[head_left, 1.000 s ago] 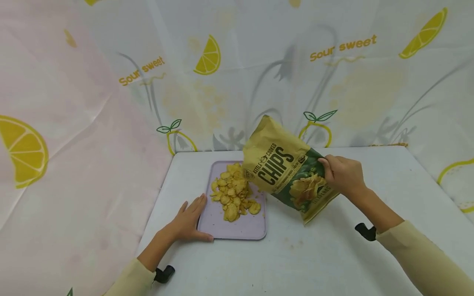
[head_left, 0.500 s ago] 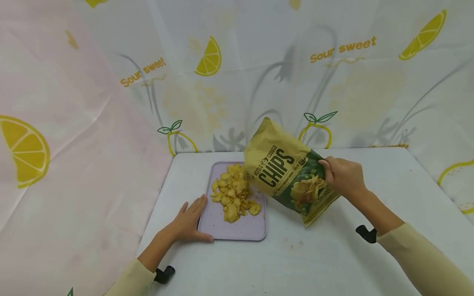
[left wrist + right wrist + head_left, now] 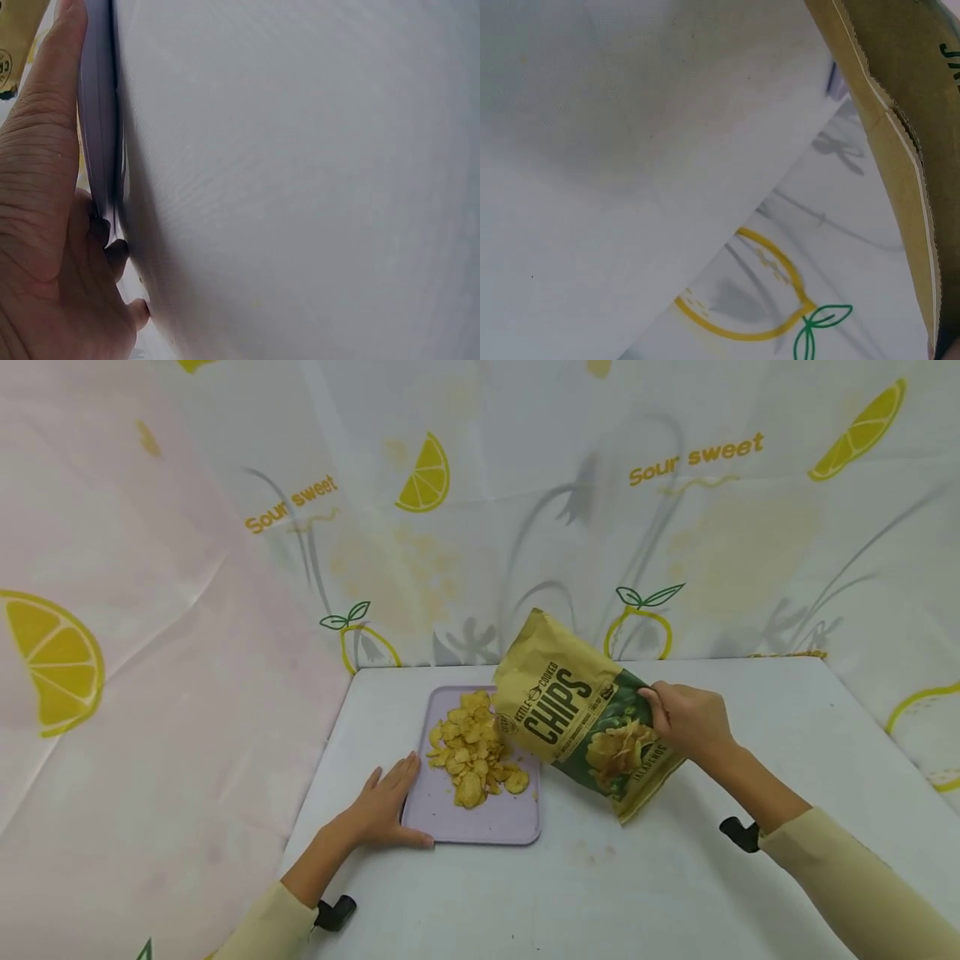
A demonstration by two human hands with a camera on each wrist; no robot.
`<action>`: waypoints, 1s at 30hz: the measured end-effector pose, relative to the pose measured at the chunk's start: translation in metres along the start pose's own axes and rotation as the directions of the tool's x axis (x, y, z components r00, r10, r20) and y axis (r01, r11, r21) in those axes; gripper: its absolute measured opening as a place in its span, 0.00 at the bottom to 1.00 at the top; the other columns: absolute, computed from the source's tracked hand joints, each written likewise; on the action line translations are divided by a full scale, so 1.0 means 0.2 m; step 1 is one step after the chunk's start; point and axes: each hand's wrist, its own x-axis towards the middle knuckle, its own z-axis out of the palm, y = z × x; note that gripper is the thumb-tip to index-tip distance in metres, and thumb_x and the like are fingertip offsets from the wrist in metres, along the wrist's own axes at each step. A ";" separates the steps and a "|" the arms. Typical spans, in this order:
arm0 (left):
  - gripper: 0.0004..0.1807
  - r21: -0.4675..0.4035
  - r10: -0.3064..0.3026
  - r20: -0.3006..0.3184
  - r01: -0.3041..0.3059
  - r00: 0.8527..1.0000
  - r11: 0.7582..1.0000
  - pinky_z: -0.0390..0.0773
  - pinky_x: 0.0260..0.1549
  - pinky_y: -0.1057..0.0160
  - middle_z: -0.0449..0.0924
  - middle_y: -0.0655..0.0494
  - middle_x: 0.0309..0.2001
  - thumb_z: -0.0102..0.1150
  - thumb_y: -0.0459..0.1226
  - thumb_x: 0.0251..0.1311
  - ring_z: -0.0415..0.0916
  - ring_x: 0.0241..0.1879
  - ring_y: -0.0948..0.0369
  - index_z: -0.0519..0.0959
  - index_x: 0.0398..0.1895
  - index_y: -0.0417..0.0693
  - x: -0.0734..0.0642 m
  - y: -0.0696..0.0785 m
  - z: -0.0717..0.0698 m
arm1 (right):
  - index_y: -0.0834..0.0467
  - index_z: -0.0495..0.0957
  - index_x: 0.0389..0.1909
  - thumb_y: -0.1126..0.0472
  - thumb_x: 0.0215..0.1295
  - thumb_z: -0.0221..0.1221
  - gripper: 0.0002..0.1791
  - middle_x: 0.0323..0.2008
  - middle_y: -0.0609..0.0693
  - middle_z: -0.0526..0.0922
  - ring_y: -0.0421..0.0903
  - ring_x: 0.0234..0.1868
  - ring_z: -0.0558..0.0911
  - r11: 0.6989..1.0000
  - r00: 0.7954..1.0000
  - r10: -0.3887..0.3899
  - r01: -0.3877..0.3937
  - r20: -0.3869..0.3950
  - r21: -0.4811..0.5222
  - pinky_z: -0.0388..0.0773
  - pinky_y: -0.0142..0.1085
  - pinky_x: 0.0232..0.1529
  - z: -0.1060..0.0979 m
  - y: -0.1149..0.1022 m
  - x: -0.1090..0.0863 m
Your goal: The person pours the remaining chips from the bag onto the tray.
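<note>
My right hand (image 3: 693, 718) grips the lower side of a green-and-tan chip bag (image 3: 573, 714), thumb on its printed front. The bag slants over the right edge of a lilac tray (image 3: 487, 827), its upper end toward the tray and its mouth hidden. Potato chips (image 3: 471, 752) lie heaped on the tray, with crumbs beside them. Against the tray's left edge my left hand (image 3: 381, 810) rests with straight, spread fingers, its thumb along the near edge. The left wrist view shows that hand (image 3: 37, 195) against the tray's side. In the right wrist view the bag's seam (image 3: 892, 135) runs down the right.
Everything stands on a white table (image 3: 600, 893) with a few faint stains. Behind it hangs a lemon-printed cloth (image 3: 480, 527), which also covers the left side. A black wrist mount (image 3: 741, 833) sticks out below the right sleeve and another (image 3: 335, 912) by the left.
The bag has sunk slightly, its upper corner lower than before, and my right hand has shifted a little left. My left hand and the tray stay put; the chip heap looks nearly the same.
</note>
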 end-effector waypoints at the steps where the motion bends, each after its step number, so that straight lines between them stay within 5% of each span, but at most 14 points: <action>1: 0.76 -0.002 0.000 0.002 0.000 1.000 1.000 0.41 0.71 0.33 0.41 0.42 0.80 0.64 0.75 0.37 0.44 0.78 0.44 0.42 0.79 0.39 0.00 0.00 0.00 | 0.59 0.65 0.16 0.46 0.80 0.38 0.31 0.06 0.47 0.59 0.38 0.09 0.53 1.000 1.000 0.004 -0.004 -0.004 -0.001 0.48 0.31 0.09 0.00 0.00 0.00; 13: 0.77 0.006 -0.004 0.017 0.004 1.000 1.000 0.41 0.72 0.34 0.40 0.43 0.80 0.63 0.76 0.36 0.43 0.79 0.45 0.40 0.79 0.40 0.00 -0.01 0.00 | 0.60 0.68 0.17 0.47 0.80 0.40 0.31 0.06 0.49 0.63 0.41 0.07 0.59 0.999 0.997 0.032 -0.030 -0.068 0.029 0.52 0.34 0.08 -0.03 0.02 0.02; 17: 0.76 -0.009 -0.010 0.023 0.010 1.000 1.000 0.39 0.73 0.35 0.38 0.45 0.80 0.63 0.76 0.37 0.40 0.79 0.47 0.39 0.79 0.41 0.00 -0.01 -0.02 | 0.60 0.68 0.16 0.47 0.80 0.40 0.31 0.06 0.48 0.60 0.40 0.08 0.55 0.998 0.995 0.049 -0.045 -0.092 0.048 0.50 0.33 0.09 -0.03 0.02 0.03; 23: 0.76 -0.001 -0.005 0.016 0.005 1.000 1.000 0.41 0.72 0.33 0.40 0.43 0.80 0.65 0.75 0.36 0.43 0.79 0.45 0.41 0.79 0.39 0.01 -0.01 -0.02 | 0.57 0.61 0.14 0.46 0.80 0.38 0.32 0.07 0.42 0.54 0.30 0.15 0.45 0.998 0.998 -0.056 0.056 -0.037 0.016 0.45 0.27 0.12 -0.04 -0.01 0.01; 30: 0.77 -0.011 -0.011 0.017 0.011 1.000 1.000 0.41 0.72 0.34 0.40 0.44 0.80 0.64 0.77 0.35 0.42 0.79 0.46 0.41 0.79 0.40 0.01 0.00 0.00 | 0.57 0.62 0.14 0.46 0.80 0.38 0.32 0.07 0.42 0.54 0.30 0.16 0.45 0.999 0.998 -0.039 0.039 -0.042 0.005 0.45 0.28 0.11 -0.04 0.00 -0.01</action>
